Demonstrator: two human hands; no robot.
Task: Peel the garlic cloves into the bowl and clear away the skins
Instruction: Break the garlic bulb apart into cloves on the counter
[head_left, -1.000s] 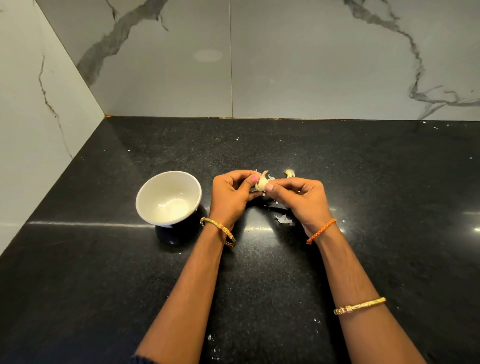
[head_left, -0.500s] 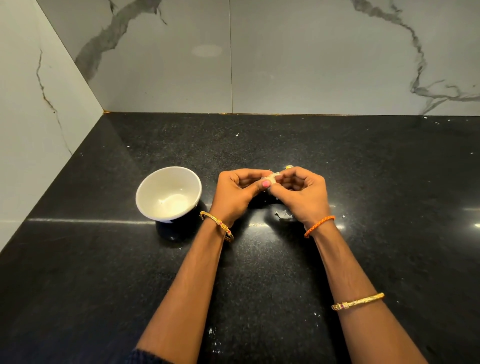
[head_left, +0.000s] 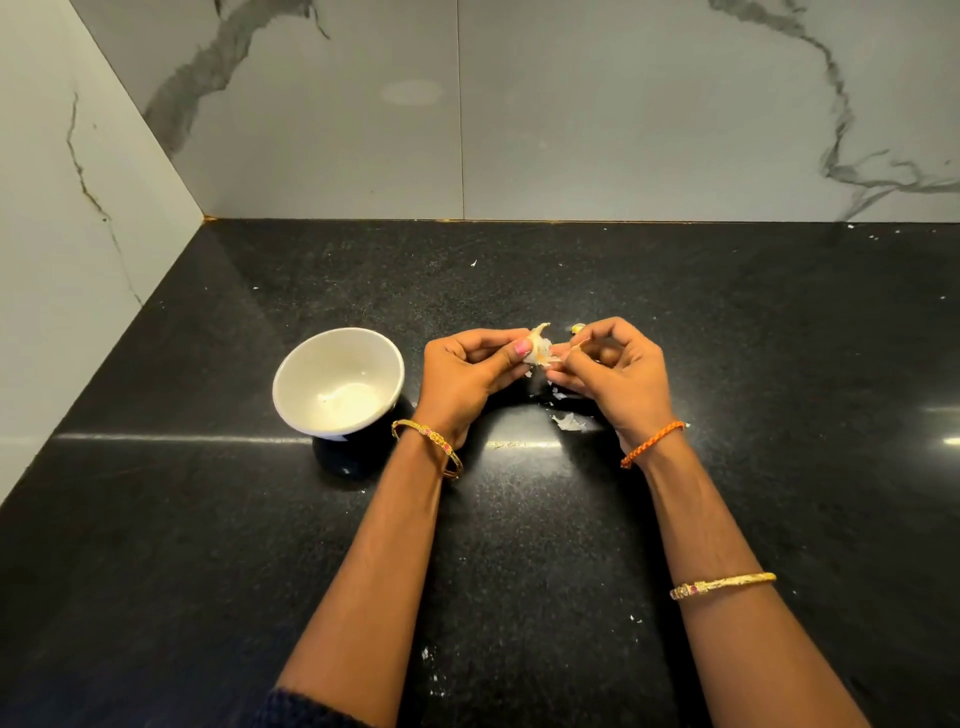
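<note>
My left hand (head_left: 464, 374) pinches a pale garlic clove (head_left: 537, 349) between thumb and fingers above the black counter. Its papery skin sticks up at the top. My right hand (head_left: 615, 376) pinches a strip of skin (head_left: 558, 358) still joined to the clove's right side. A second clove (head_left: 577, 328) lies on the counter just behind my right fingers, mostly hidden. Left of my left hand stands a white bowl (head_left: 291, 374) with a dark outside, and no clove shows inside it. Loose skin pieces (head_left: 569, 422) lie on the counter under my right hand.
The black granite counter (head_left: 753, 338) meets marble walls at the back and on the left, forming a corner. Tiny skin flecks (head_left: 431, 670) dot the counter between my forearms and near the back wall.
My hands, pressed together over the clove half a second ago, have drawn slightly apart. My right hand has pulled a strip of skin rightward off the clove.
</note>
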